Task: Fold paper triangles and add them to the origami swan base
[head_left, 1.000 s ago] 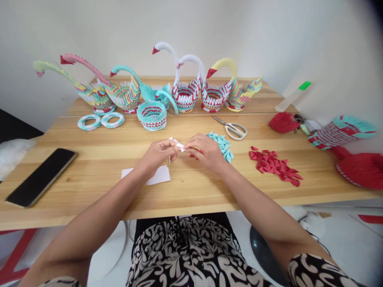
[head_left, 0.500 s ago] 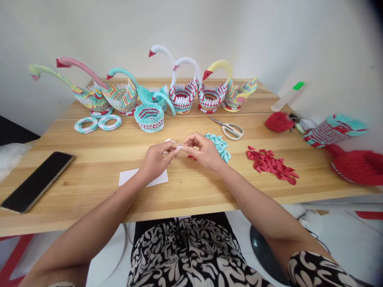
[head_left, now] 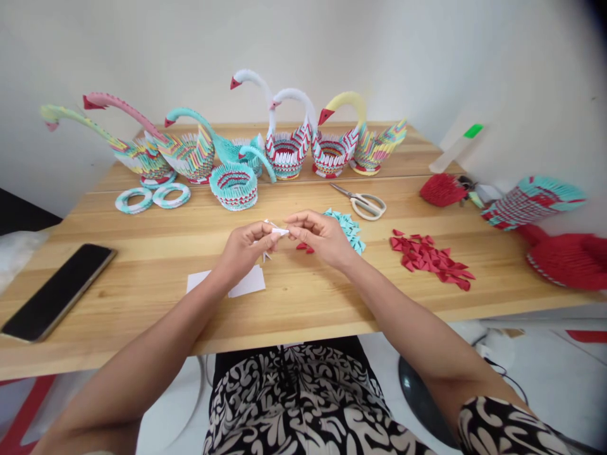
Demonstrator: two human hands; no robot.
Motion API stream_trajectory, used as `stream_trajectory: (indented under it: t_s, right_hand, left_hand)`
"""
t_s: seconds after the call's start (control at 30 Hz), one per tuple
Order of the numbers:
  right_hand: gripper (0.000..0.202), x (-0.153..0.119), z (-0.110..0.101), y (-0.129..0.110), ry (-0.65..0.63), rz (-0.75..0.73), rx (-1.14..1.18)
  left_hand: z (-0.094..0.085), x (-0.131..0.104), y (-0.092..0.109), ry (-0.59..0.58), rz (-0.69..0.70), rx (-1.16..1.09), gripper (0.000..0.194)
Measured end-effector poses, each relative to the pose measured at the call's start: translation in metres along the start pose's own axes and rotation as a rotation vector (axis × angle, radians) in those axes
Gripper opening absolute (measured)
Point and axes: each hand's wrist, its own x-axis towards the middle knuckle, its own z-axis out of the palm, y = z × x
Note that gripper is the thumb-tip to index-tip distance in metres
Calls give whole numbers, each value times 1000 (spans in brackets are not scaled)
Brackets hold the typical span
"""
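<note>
Between my hands, over the middle of the wooden table, is a small folded white paper piece (head_left: 280,232). My left hand (head_left: 249,246) pinches its left end between thumb and fingers. At its right end, my right hand (head_left: 320,235) has thumb and fingertips closed on the same piece. White paper sheets (head_left: 249,282) lie under and beside my left wrist. Another white folded piece (head_left: 266,256) rests on the table close to my left fingers. Turquoise folded pieces (head_left: 348,229) are heaped behind my right hand, with a few red pieces (head_left: 307,248) by its fingers.
Paper swans (head_left: 288,148) line the back, with a turquoise basket (head_left: 234,188) and two rings (head_left: 171,195) before them. Scissors (head_left: 367,205) and red pieces (head_left: 429,258) lie right. A phone (head_left: 59,291) is left; red paper models (head_left: 566,258) stand far right.
More of the white piece shows between my fingers, and my left hand has tilted slightly. The whole view has shifted a little.
</note>
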Motion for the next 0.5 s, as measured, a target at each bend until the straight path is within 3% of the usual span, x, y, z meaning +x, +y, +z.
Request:
stream_trajectory:
  t_s: [0.2, 0.5]
  right_hand:
    - [29, -1, 3, 1, 15, -34, -29]
    - [27, 1, 1, 12, 117, -154, -156]
  left_hand:
    - [1, 0, 0, -26, 14, 0, 29]
    - [3, 1, -8, 61, 3, 50, 30]
